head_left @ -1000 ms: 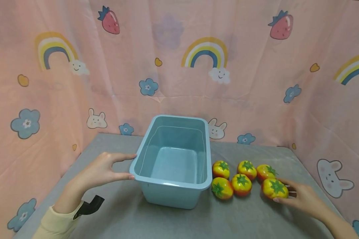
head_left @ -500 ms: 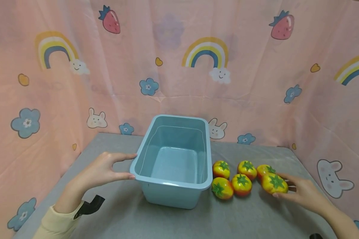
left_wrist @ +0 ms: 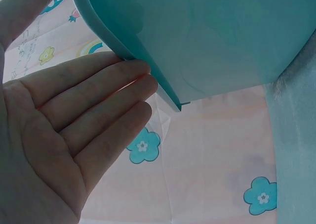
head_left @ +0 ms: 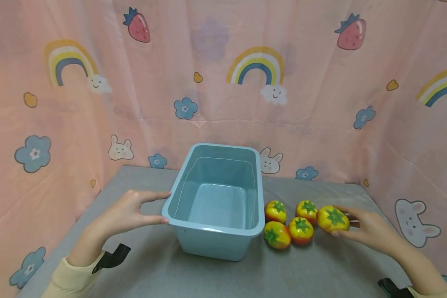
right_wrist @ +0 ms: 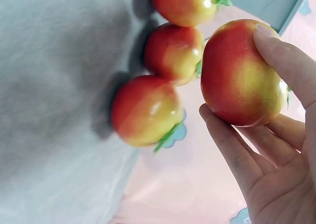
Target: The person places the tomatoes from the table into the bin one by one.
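My right hand (head_left: 374,229) pinches a red-and-yellow tomato (head_left: 332,219) with a green leafy top, raised off the table. In the right wrist view the thumb lies on one side of this tomato and the fingers on the other. Left of it sit several similar tomatoes (head_left: 301,230), close together beside the light blue plastic bin (head_left: 213,228). The held one hides another tomato behind it in the head view; the right wrist view shows a tomato (right_wrist: 147,111) standing there. My left hand (head_left: 128,212) touches the bin's left rim with extended fingers.
Grey cloth covers the table (head_left: 145,265). A pink patterned curtain (head_left: 223,116) hangs along the back and both sides. Black straps (head_left: 111,257) are worn at the wrists. The bin's inside floor (head_left: 217,203) is bare.
The right hand has lifted the tomato and carried it up and leftward, in front of the one behind. The left hand and the bin have stayed in place.
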### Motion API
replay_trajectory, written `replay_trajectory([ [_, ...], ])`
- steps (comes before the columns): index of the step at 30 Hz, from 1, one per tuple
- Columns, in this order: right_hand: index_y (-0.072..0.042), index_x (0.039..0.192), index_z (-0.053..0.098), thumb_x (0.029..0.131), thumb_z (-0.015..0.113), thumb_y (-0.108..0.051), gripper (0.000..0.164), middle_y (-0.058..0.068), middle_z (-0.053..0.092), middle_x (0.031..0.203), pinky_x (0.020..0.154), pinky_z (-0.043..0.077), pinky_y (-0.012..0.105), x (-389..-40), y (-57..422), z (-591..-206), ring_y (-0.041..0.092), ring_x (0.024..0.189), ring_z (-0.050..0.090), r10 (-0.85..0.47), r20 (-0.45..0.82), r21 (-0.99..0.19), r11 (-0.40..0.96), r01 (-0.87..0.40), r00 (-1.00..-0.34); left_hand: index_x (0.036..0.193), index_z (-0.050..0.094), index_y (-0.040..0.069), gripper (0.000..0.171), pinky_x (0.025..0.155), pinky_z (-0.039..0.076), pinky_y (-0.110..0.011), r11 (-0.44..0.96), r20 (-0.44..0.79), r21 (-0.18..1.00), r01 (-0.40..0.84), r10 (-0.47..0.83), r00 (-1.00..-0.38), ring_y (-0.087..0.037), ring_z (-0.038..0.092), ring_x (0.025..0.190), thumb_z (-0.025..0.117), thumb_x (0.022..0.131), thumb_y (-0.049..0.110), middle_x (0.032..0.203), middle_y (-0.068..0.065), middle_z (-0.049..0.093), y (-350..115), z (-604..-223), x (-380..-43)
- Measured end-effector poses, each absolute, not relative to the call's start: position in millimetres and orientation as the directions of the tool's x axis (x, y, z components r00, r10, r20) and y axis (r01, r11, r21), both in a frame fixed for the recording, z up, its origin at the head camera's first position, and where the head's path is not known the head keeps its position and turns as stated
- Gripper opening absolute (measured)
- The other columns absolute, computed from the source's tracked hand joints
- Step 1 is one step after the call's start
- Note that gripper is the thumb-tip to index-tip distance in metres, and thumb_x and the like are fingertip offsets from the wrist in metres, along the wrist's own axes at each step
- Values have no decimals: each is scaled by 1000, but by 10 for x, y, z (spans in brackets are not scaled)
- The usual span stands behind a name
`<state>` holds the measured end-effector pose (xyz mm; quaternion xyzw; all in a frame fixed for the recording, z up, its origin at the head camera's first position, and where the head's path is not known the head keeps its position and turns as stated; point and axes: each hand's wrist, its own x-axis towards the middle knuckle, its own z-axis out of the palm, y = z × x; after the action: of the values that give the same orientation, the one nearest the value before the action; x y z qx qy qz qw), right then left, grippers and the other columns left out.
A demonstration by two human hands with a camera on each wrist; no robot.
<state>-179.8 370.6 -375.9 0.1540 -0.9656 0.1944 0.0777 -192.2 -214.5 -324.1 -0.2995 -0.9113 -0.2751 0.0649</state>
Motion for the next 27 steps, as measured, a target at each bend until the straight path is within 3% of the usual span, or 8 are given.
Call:
replay_trajectory([
  [18, -1, 125, 59, 72, 79, -46, 72, 16, 66, 114, 71, 59, 37, -1980, 3294, -3461, 26, 88, 67, -381, 272, -286, 845, -453, -883, 128, 61, 20, 66, 89, 53, -42, 680, 283, 453, 577, 504, -816, -17, 62, 114, 68, 76, 60, 125, 4, 64, -2137, -3241, -1921],
  [27, 1, 125, 58, 73, 80, -40, 71, 19, 65, 116, 71, 59, 38, -2036, 3193, -3361, 28, 89, 68, -452, 281, -301, 796, -525, -846, 128, 61, 20, 68, 89, 53, -42, 685, 279, 458, 567, 495, -823, -17, 62, 114, 69, 74, 61, 125, 4, 64, -2139, -3244, -1920],
])
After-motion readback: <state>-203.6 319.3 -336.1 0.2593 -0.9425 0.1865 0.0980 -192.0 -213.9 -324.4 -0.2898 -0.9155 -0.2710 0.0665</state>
